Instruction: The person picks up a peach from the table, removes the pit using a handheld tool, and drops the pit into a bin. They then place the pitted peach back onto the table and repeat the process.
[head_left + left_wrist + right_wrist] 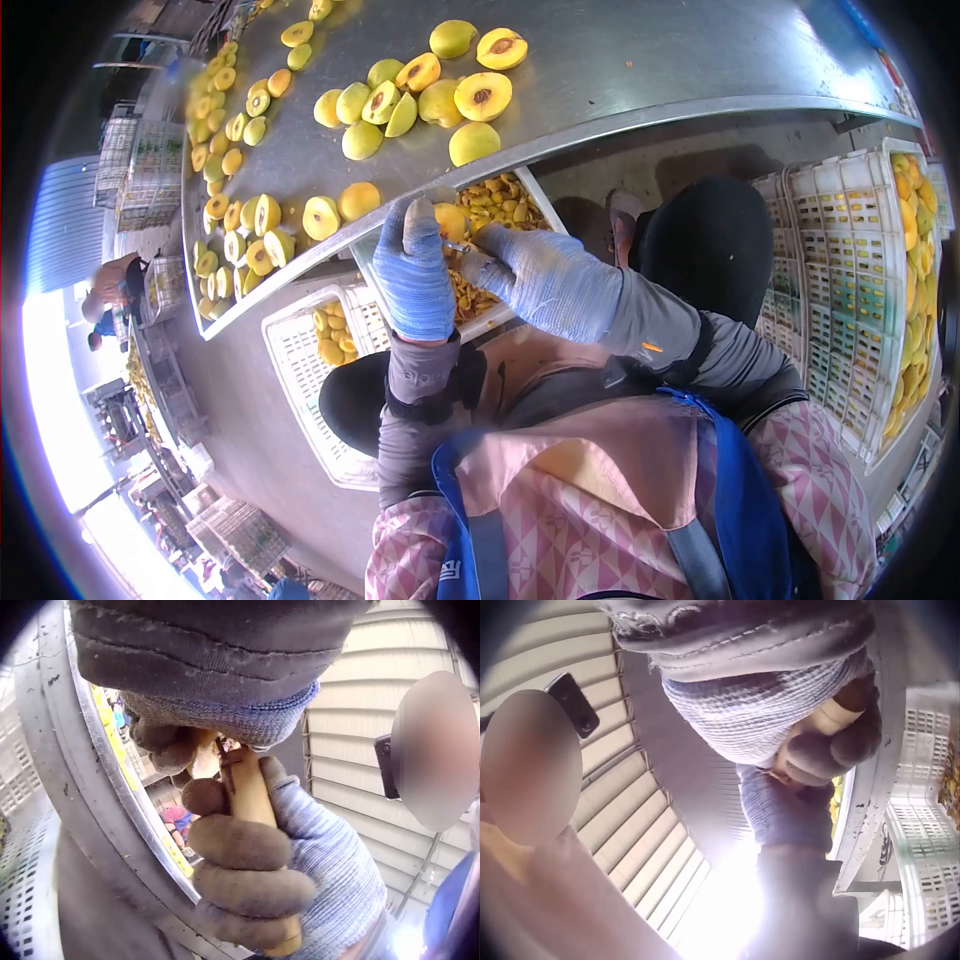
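Observation:
My gloved left hand (418, 272) holds a yellow peach (450, 220) at the table's near edge, thumb upright beside it. My gloved right hand (562, 282) is right up against it from the right. In the left wrist view its fingers curl round the pale wooden handle (253, 796) of a tool, whose working end meets the fruit and is mostly hidden by the hands. Under both hands sits a bin (545, 212) of orange-brown peach scraps (500, 202). Cut yellow peach halves (483, 97), some with brown centres, lie on the metal table (600, 60).
More halves (265, 215) spread along the table's left side. A white crate (300, 365) with yellow fruit stands at lower left, by my knee. Tall white crates (840, 270) full of fruit stand at the right. The table's raised metal rim (640, 118) runs before me.

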`<state>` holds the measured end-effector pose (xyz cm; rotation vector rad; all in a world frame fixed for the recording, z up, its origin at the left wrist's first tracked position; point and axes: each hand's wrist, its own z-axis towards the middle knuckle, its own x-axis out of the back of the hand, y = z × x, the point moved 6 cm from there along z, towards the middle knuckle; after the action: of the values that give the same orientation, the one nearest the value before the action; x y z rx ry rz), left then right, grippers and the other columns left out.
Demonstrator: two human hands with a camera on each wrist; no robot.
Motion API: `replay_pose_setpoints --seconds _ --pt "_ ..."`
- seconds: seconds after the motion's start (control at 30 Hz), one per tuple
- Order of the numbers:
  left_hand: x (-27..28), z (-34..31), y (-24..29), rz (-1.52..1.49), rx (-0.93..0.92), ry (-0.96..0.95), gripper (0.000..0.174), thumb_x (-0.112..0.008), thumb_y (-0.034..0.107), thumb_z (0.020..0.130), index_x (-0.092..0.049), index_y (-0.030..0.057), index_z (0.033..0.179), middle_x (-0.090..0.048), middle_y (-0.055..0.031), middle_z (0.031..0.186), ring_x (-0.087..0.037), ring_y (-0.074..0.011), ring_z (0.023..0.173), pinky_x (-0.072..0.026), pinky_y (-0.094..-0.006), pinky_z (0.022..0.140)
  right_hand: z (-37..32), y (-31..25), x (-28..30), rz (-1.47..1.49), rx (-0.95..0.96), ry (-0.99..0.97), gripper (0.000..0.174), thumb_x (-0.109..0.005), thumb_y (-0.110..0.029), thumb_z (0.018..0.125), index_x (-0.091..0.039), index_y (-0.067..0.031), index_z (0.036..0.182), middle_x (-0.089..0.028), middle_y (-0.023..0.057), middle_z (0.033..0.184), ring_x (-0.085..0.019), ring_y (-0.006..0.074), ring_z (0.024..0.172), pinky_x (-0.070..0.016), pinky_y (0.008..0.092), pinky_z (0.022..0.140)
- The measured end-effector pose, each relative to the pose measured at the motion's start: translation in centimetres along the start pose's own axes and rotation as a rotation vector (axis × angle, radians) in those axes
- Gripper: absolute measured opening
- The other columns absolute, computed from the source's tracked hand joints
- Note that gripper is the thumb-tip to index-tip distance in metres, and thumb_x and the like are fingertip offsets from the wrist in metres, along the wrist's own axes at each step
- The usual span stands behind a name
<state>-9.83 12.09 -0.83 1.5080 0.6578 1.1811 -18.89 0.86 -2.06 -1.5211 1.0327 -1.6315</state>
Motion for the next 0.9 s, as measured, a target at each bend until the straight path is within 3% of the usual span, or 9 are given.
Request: replay_pose_setpoints --seconds 0.13,0.2,0.33,0.4,0.53,0.6,0.67,0.8,0.9 --pt "-0.3 -0.2 0.1 -0.091 -0.038 0.024 0.043 -0.05 0.04 0.099 -0.066 0.0003 0.104 -0.066 -0.007 0.093 -0.06 -0.0145 0.083 -0.049 -0.0283 0.076 1.2 1.8 -2.1 0.776 -0.083 -0.224 0.04 -0.052 -0.04 0.1 -0.063 -0.0022 0.109 -0.063 0.0046 0.07 -0.066 0.0229 0.064 -0.0548 0.032 0.064" --pt "-0.4 -0.2 -0.3 -0.241 -0.015 0.019 0.04 -0.05 0.037 0.099 -0.066 0.0012 0.105 -0.065 -0.0067 0.092 -0.06 -0.0152 0.081 -0.049 -0.0282 0.074 -0.5 1.8 -2.3 1.166 -0.51 -0.606 0.041 -0.052 -0.042 0.1 -0.064 -0.0035 0.109 -0.059 -0.0028 0.073 -0.058 0.01 0.062 -0.0505 0.0238 0.057" --pt "0.2 -0.2 -2.6 -0.749 0.255 0.03 0.041 -0.058 0.045 0.095 -0.06 0.0071 0.112 -0.066 -0.0074 0.096 -0.065 -0.0198 0.087 -0.055 -0.0318 0.075 -1.1 1.5 -3.4 1.628 -0.425 -1.027 0.042 -0.057 -0.044 0.097 -0.064 -0.005 0.11 -0.058 -0.0018 0.078 -0.053 0.0048 0.064 -0.0452 0.0185 0.053" --pt "1.9 -1.0 -3.7 -0.679 0.433 0.203 0.042 -0.057 0.043 0.095 -0.065 0.0032 0.105 -0.066 -0.007 0.095 -0.065 -0.0176 0.083 -0.0548 -0.032 0.069 -0.3 2.9 -3.3 1.292 -0.506 -0.578 0.043 -0.056 -0.047 0.097 -0.065 -0.0075 0.112 -0.056 -0.0024 0.069 -0.045 0.0074 0.047 -0.0425 0.0275 0.045" --pt "8.7 -0.9 -3.7 -0.343 0.198 0.208 0.04 -0.058 0.042 0.095 -0.066 0.0028 0.103 -0.067 -0.0065 0.092 -0.065 -0.0174 0.084 -0.0537 -0.0296 0.066 1.0 1.9 -0.9 0.104 -0.043 -0.182 0.036 -0.061 -0.029 0.096 -0.058 0.0001 0.116 -0.065 0.017 0.087 -0.067 0.0288 0.082 -0.0528 0.035 0.07" --pt "14.3 -1.6 -2.1 0.526 -0.44 0.277 0.039 -0.057 0.039 0.096 -0.067 0.0015 0.1 -0.067 -0.0062 0.094 -0.065 -0.017 0.086 -0.0536 -0.0298 0.068 0.6 1.3 -0.3 0.084 0.026 -0.185 0.04 -0.061 -0.031 0.095 -0.057 0.0 0.119 -0.064 0.0233 0.089 -0.065 0.0383 0.083 -0.053 0.0398 0.072" --pt "19.6 -3.4 -2.3 0.188 0.013 0.378 0.031 -0.057 0.031 0.095 -0.067 0.0026 0.103 -0.069 -0.0097 0.096 -0.066 -0.0228 0.086 -0.054 -0.0325 0.071 0.3 1.0 0.3 -0.168 0.072 -0.15 0.039 -0.061 -0.033 0.094 -0.058 -0.0011 0.116 -0.065 0.0231 0.086 -0.066 0.0381 0.083 -0.0537 0.0397 0.072" --pt "30.6 -5.7 -6.3 1.403 0.107 0.153 0.027 -0.057 0.026 0.091 -0.07 0.0125 0.11 -0.07 -0.0113 0.102 -0.066 -0.0274 0.087 -0.0526 -0.0358 0.079 -0.4 1.0 -1.2 -0.419 0.107 -0.159 0.038 -0.06 -0.031 0.093 -0.057 -0.0053 0.121 -0.067 0.0193 0.085 -0.067 0.0369 0.078 -0.0547 0.0437 0.068" --pt "27.0 -4.0 -3.4 1.213 0.06 0.171 0.022 -0.062 0.018 0.088 -0.07 0.0127 0.108 -0.068 -0.0078 0.106 -0.065 -0.0238 0.089 -0.0514 -0.0343 0.082 -0.7 1.0 -1.5 -0.381 0.066 -0.23 0.036 -0.058 -0.035 0.093 -0.057 -0.0043 0.112 -0.067 0.0184 0.078 -0.067 0.0366 0.074 -0.0535 0.0455 0.064"
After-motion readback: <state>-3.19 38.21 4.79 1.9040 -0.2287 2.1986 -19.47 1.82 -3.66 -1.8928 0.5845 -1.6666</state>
